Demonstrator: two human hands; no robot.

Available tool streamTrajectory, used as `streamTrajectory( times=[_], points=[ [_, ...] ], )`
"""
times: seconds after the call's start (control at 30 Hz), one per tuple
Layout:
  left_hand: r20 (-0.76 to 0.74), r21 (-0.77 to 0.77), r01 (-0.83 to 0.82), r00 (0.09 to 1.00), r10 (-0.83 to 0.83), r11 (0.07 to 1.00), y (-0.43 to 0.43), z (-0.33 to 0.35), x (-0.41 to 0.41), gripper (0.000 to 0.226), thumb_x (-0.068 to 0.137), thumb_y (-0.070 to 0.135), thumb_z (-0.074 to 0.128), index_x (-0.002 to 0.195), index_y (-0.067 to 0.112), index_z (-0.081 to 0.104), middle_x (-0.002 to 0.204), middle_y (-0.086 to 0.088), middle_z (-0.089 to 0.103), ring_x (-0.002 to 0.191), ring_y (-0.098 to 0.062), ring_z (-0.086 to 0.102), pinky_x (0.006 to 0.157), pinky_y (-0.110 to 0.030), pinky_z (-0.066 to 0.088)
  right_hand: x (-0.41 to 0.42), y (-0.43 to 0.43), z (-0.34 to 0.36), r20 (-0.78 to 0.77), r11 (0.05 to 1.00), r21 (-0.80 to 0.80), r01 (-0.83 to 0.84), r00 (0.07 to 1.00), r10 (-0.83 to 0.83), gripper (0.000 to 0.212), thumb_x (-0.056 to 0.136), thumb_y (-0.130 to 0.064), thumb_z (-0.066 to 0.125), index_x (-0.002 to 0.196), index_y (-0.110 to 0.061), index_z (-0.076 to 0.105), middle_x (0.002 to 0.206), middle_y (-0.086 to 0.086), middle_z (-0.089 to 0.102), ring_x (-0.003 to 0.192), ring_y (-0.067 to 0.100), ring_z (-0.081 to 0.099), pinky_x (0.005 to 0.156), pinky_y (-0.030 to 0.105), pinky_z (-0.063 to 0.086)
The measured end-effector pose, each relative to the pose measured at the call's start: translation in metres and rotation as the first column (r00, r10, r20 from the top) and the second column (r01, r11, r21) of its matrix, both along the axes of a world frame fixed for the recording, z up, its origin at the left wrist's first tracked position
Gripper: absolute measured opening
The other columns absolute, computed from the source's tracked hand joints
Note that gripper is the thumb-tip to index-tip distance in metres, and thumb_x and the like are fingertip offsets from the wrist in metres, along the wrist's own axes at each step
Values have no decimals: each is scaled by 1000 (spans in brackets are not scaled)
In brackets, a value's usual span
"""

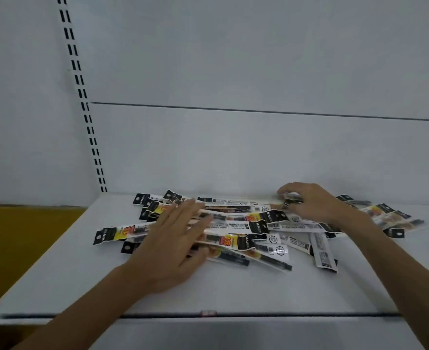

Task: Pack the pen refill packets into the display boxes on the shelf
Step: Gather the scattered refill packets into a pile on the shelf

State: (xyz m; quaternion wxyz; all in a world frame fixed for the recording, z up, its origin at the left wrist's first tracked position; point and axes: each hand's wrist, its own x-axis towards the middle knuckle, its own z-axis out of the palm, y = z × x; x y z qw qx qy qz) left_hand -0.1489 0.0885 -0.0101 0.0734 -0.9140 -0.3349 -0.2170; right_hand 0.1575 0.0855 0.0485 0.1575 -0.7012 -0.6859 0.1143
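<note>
- Across the middle of the frame, a loose pile of pen refill packets lies on a white shelf. The long, narrow sleeves overlap at many angles and have black header ends, yellow and red print, and barcodes.
- A person's left hand reaches in from the lower left and lies on the left half of the pile. Its fingers are straight and spread, pressing flat on the packets and grasping nothing.
- The right hand comes in from the lower right and sits at the far right of the pile. Its fingers are bent and its thumb is tucked in, closing on the dark end of some packets there. Motion blur hides how many.
- Behind the pile stands a pale grey back panel.
- A slotted white upright runs down the upper left of the frame.
- A yellow-brown surface shows at the left edge, beside the shelf.
</note>
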Motion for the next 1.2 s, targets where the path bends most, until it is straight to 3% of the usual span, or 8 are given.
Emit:
streamTrajectory(
  times=[0.23,0.4,0.53,0.63,0.8,0.93,1.07,1.2],
  points=[
    [-226,-102,-15,974,-8,995,4,1,28,86,74,82,13,139,38,-21,148,4,-29,136,-17,-30,110,-35,-23,24,-17,-18,79,989,-130,-69,994,80,51,83,-32,67,131,-35,48,122,-12,57,111,8,52,92,23,38],
    [-195,-120,-70,980,46,990,17,-1,31,87,72,80,10,139,34,-20,155,9,-6,143,-12,-6,112,-32,-12,43,-2,-28,-31,981,97,165,986,-163,16,84,-12,64,93,-25,68,91,0,67,69,20,61,62,28,47],
    [-132,-24,-55,990,51,998,17,1,34,84,80,76,13,144,22,23,147,2,35,135,-20,34,109,-40,11,50,5,-22,-44,899,335,283,957,-285,21,89,-13,57,109,-10,65,100,11,66,75,24,57,69,32,48],
    [-125,-7,-77,989,76,997,19,-2,38,88,79,77,17,145,18,21,149,-6,31,139,-26,25,113,-41,9,26,5,-3,-144,875,428,227,973,-182,29,91,-16,56,118,-10,62,105,11,64,82,24,59,68,30,47],
    [-133,140,16,991,3,990,22,7,55,101,70,72,40,147,13,12,154,-13,11,142,-26,2,110,-50,7,-39,7,-6,-22,967,131,-219,974,224,46,86,-40,60,128,-20,55,115,-8,57,103,8,53,90,23,41],
    [-181,27,5,983,0,1000,25,5,64,96,75,79,22,147,22,-5,156,-3,-4,142,-16,-14,114,-43,-8,-8,6,-8,-117,988,149,-28,992,46,30,87,-17,60,116,-15,62,115,-2,61,100,10,55,88,20,40],
    [-167,-51,-37,986,28,998,29,3,64,95,70,82,12,146,25,12,154,2,19,142,-16,14,116,-40,10,30,-3,-23,4,997,-72,25,1000,-25,25,79,-16,68,105,-19,65,93,-8,62,91,11,60,75,13,42],
    [-127,0,-50,991,49,999,29,5,67,87,67,74,31,137,23,39,139,0,45,129,-19,39,105,-45,28,41,-1,-26,7,996,73,60,998,-61,23,77,-12,70,98,-22,67,86,-8,63,92,15,62,78,22,47]
  ],
)
